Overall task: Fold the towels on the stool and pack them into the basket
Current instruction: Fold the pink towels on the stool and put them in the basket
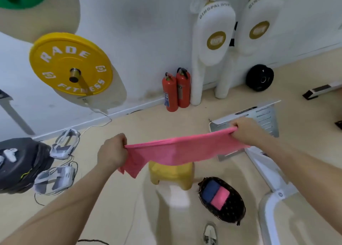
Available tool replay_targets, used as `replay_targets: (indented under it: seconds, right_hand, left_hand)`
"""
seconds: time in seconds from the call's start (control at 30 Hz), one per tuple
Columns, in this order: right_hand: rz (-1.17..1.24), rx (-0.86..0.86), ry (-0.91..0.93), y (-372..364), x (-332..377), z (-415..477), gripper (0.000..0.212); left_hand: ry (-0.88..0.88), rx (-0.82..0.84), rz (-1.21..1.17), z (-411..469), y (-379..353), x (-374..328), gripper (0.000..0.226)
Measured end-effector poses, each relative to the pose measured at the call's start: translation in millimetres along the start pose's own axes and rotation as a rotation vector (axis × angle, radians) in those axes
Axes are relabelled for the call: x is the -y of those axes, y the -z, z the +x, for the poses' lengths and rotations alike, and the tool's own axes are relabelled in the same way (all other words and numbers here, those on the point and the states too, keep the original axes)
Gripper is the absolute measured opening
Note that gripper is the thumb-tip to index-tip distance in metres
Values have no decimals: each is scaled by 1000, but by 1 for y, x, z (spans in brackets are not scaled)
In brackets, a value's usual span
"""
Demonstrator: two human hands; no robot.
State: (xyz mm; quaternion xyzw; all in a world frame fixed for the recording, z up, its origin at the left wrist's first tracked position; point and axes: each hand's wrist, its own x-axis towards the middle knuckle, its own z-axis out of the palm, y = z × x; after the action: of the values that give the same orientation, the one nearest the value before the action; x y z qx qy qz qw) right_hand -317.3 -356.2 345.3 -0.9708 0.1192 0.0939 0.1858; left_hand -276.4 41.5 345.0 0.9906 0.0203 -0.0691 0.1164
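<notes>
A pink towel (pixel 177 150) is stretched in the air between my two hands, above a yellow stool (pixel 172 176) that it partly hides. My left hand (pixel 112 152) grips its left end, where loose corners hang down. My right hand (pixel 244 130) grips its right end. On the floor to the right of the stool lies a dark patterned basket (pixel 235 213). Inside it rest a folded blue towel (pixel 210 191) and a folded pink towel (pixel 221 197), side by side.
Two red fire extinguishers (pixel 176 91) stand by the wall. A yellow weight plate (pixel 71 65) hangs on the left. White headsets (pixel 61 163) with cables lie beside a dark bag (pixel 20 163). A white metal frame (pixel 262 118) stands on the right, and a shoe (pixel 210 233) shows at the bottom.
</notes>
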Motion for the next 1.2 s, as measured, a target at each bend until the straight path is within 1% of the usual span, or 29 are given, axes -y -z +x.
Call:
replay_targets:
  seconds: [0.07, 0.1, 0.17, 0.2, 0.23, 0.3, 0.33, 0.4, 0.5, 0.63, 0.7, 0.73, 0.77, 0.8, 0.83, 0.87, 0.9, 0.93, 0.97, 1.0, 1.03, 1.07, 1.1, 1.13, 1.17, 1.2]
  right_hand:
    - [74, -130, -99, -11, -4, 26, 26]
    - [121, -219, -131, -13, -2, 33, 25]
    - [222, -426, -209, -40, 9, 55, 12]
    - [247, -506, -236, -52, 15, 58, 14]
    - [258, -543, -258, -71, 18, 58, 16]
    - [290, -558, -314, -126, 16, 57, 9]
    - [295, -563, -324, -161, 13, 58, 9]
    - [277, -563, -313, -233, 3, 59, 18]
    - [206, -508, -285, -348, -12, 53, 32]
    - [108, -422, -308, -494, -52, 50, 22]
    - [28, -347, -271, -558, -73, 48, 16]
    - [-11, -289, -240, -585, -83, 47, 18]
    - [-41, -214, -188, -607, -95, 47, 25]
    - [-50, -102, -142, -622, -104, 49, 32]
    - [-47, 13, -109, -632, -113, 53, 33]
    - [-34, 126, -104, -636, -117, 58, 25]
    - [-26, 229, -109, -638, -122, 64, 13]
    - [-15, 300, -114, -637, -126, 73, 11]
    - [2, 350, -122, -635, -128, 80, 19]
    - [39, 386, -138, -632, -129, 89, 22]
    - [126, 412, -168, -628, -128, 98, 23]
    - [277, 447, -225, -625, -127, 104, 26]
    - [463, 487, -281, -623, -127, 109, 36]
    - [647, 530, -315, -622, -128, 111, 49]
    - [779, 548, -324, -623, -129, 111, 60]
    - [860, 549, -329, -626, -130, 110, 64]
  left_hand:
    - [12, -51, -96, 41, -8, 6, 24]
    - [20, -96, -160, 59, -9, 8, 24]
    - [9, -197, -298, 109, -30, 18, 24]
    - [-14, -246, -350, 126, -39, 22, 25]
    - [-30, -261, -387, 141, -52, 29, 26]
    - [-79, -238, -420, 162, -88, 53, 27]
    - [-101, -219, -402, 171, -114, 71, 27]
    - [-121, -179, -357, 184, -172, 108, 25]
    - [-109, -130, -314, 201, -267, 161, 15]
    - [-25, 1, -302, 220, -401, 212, 15]
    - [58, 86, -327, 224, -459, 231, 17]
    - [98, 130, -359, 225, -484, 240, 20]
    - [135, 174, -406, 227, -507, 248, 24]
    - [165, 223, -451, 228, -526, 255, 28]
    - [175, 269, -476, 230, -544, 260, 29]
    - [167, 311, -487, 233, -558, 263, 29]
    - [152, 346, -498, 238, -568, 263, 28]
    - [146, 386, -512, 244, -575, 263, 26]
    - [148, 436, -533, 249, -581, 262, 23]
    - [159, 489, -548, 254, -583, 260, 19]
    - [167, 528, -558, 260, -583, 257, 15]
    - [172, 547, -567, 264, -581, 254, 10]
    - [179, 550, -600, 269, -578, 250, 7]
    - [194, 548, -678, 274, -574, 246, 9]
    - [211, 543, -788, 279, -569, 242, 15]
    - [219, 526, -912, 282, -563, 239, 20]
